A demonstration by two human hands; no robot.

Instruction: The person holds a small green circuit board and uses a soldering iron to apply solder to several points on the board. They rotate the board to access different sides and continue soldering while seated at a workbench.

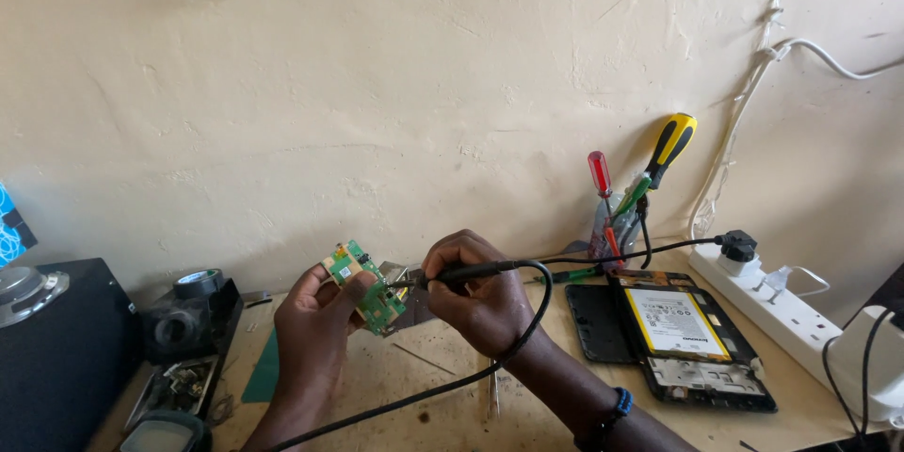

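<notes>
**Circuit board held up, iron tip at its edge**

I see the green circuit board point(365, 287) lifted above the wooden bench point(414, 386), tilted, in front of the wall. Around it: an opened tablet point(673, 344) with its battery showing to the right, 1 white power strip point(786, 306) beyond it, screwdrivers point(650, 184) propped against the wall, tape rolls point(200, 282) to the left. The iron's black cable point(452, 386) loops across the bench. My left hand point(315, 325) grips the board by its edge; my right hand point(476, 297) is clenched round the soldering iron point(471, 272), tip touching the board.

soft even daylight, sharp focus, faint shadows
</notes>
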